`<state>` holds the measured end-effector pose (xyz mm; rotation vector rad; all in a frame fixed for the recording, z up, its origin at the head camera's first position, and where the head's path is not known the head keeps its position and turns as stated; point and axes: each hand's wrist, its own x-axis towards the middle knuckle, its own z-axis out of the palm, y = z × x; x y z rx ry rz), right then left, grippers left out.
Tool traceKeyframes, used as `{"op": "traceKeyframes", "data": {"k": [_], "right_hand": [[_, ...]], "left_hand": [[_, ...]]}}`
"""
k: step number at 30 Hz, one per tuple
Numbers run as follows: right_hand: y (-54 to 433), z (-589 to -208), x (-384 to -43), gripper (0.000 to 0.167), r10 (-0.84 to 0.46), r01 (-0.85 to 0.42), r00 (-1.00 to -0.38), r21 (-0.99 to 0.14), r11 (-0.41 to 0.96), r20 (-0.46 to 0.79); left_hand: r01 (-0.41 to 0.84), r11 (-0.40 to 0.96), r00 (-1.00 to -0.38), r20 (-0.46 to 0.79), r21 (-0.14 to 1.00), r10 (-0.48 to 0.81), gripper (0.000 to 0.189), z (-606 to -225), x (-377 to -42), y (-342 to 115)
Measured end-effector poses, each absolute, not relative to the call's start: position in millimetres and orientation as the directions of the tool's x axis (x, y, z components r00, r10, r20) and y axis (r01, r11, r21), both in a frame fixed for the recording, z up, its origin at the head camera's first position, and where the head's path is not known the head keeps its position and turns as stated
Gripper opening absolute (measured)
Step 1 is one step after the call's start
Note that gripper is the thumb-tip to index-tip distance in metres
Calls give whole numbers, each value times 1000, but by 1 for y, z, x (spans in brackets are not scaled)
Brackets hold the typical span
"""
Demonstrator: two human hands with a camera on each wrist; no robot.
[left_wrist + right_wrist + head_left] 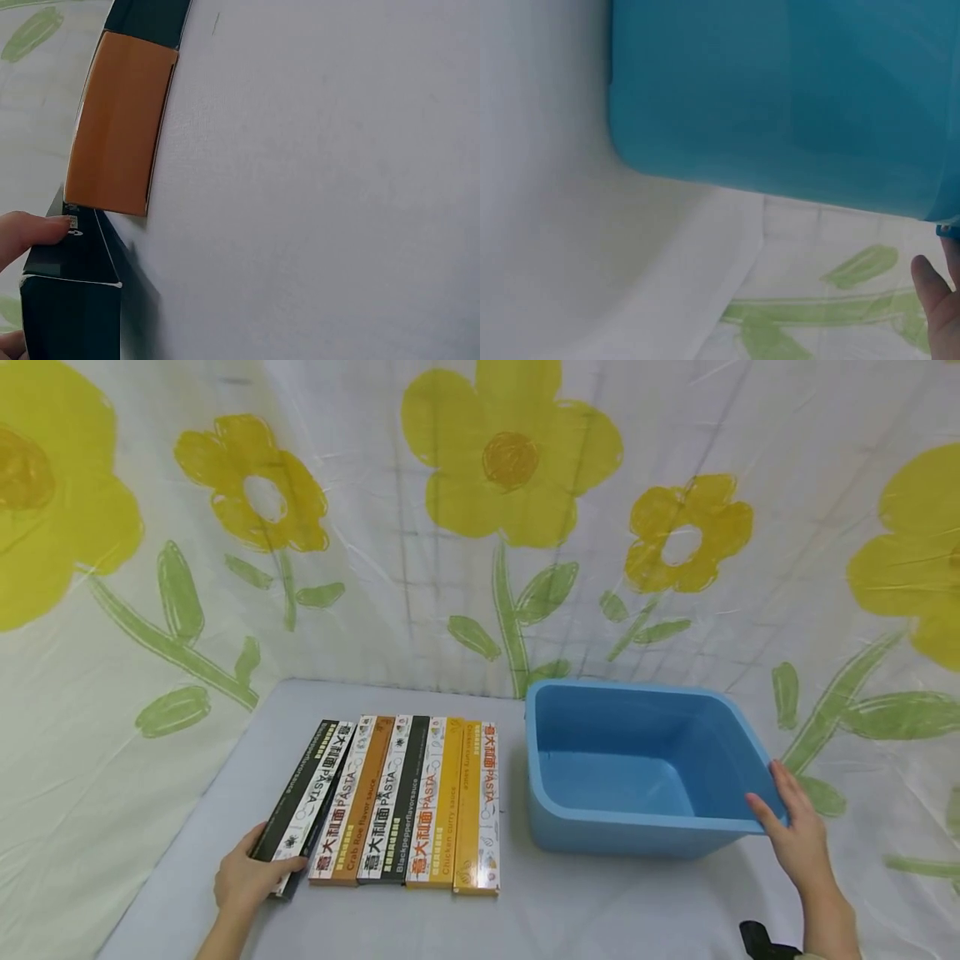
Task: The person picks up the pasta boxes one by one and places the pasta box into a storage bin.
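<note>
My left hand [251,870] grips the near end of a black-and-white pasta box [306,802] at the left of a row, thumb on one side and fingers on the other. This box leans at an angle beside a brown crab roe pasta box [352,802], whose orange end [120,124] shows in the left wrist view. Further right lie a black pepper pasta box [395,802] and two yellow chicken curry pasta boxes [476,810]. To their right stands a blue plastic tub [622,837]. My right hand [802,839] holds its right rim, the thumb across the edge.
A pale cloth covers the table [600,910]. Behind it hangs a white curtain [360,610] printed with yellow flowers. A small black object [757,939] shows by the right forearm at the bottom edge.
</note>
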<state>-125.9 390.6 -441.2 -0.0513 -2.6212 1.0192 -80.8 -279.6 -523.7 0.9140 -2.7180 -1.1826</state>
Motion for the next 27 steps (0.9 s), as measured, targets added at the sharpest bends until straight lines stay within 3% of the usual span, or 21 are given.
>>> {"op": "traceKeyframes", "data": {"k": [12, 27], "right_hand": [[392, -443, -126, 68, 152, -76, -947, -659, 749, 282], [398, -439, -129, 73, 87, -85, -965, -608, 790, 247]], "left_hand": [[-476, 487, -814, -159, 732, -559, 98, -506, -85, -276], [-362, 478, -878, -119, 800, -464, 102, -460, -86, -248]]}}
